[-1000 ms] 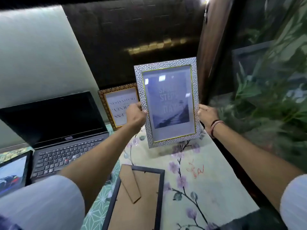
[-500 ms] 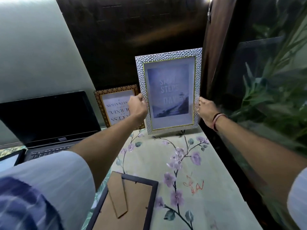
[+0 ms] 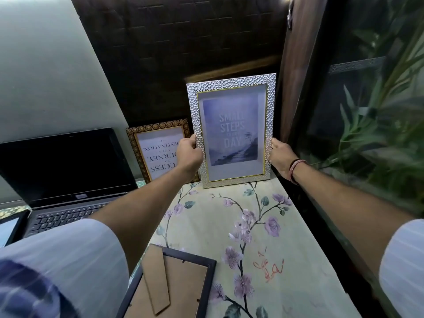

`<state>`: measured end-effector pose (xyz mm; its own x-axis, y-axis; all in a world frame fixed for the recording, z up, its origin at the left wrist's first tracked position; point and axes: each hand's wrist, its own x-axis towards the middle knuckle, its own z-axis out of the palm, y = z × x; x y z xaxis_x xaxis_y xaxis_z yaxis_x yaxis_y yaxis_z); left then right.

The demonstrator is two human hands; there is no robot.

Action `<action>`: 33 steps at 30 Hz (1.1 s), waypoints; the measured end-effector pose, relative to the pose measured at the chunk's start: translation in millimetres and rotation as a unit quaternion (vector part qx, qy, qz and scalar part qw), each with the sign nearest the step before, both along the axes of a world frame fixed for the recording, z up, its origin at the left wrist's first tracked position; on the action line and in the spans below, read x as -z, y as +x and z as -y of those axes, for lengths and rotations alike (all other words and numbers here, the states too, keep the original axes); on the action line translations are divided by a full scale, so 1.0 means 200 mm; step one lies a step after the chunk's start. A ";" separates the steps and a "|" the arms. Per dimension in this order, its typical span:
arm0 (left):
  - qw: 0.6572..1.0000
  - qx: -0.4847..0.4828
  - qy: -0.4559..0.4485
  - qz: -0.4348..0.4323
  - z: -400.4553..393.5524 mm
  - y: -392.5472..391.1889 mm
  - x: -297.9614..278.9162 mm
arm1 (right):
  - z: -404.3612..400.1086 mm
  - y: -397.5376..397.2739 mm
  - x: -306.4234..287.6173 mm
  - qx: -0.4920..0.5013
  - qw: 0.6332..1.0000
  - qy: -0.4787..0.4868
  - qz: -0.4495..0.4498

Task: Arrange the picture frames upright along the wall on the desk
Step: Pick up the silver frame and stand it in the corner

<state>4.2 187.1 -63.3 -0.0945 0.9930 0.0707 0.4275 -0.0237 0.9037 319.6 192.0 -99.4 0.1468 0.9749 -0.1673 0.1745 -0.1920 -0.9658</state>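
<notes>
A silver hammered-pattern frame [image 3: 231, 130] with a "Small steps" print stands upright at the back of the desk, its bottom edge on the floral desk cover [image 3: 298, 237], close to the dark wall. My left hand [image 3: 188, 154] grips its left side and my right hand [image 3: 280, 156] grips its right side. Left of it a gold ornate frame [image 3: 158, 152] leans against the wall with its text upside down; my left hand partly hides it. A black frame [image 3: 169, 285] lies face down near me, its cardboard back and stand showing.
An open laptop [image 3: 66, 171] sits at the left, with a tablet [image 3: 10, 228] at the far left edge. A dark wooden post [image 3: 298, 72] rises right of the silver frame. Green plants [image 3: 376, 134] show behind glass on the right.
Both hands carried the silver frame away from me and down, from above the desk to the back by the wall, where its bottom edge now rests on the cover.
</notes>
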 end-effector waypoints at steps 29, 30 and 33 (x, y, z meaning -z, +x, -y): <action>0.982 -0.097 -0.128 0.098 0.78 -0.20 -0.49 | 0.76 -1.15 -0.57 -0.032 0.996 -0.063 0.057; 0.980 -0.101 -0.138 0.106 0.83 -0.26 -0.51 | 0.80 -1.20 -0.62 -0.057 0.995 -0.062 0.062; 0.974 -0.110 -0.142 0.137 0.98 -0.42 -0.56 | 0.87 -1.33 -0.66 -0.101 0.990 -0.076 0.061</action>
<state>-79.5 -8.2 49.2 -0.2838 0.9227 -0.2610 0.1353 0.3080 0.9417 54.6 17.4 32.8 -0.0198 0.9517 -0.3065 0.3376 -0.2822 -0.8980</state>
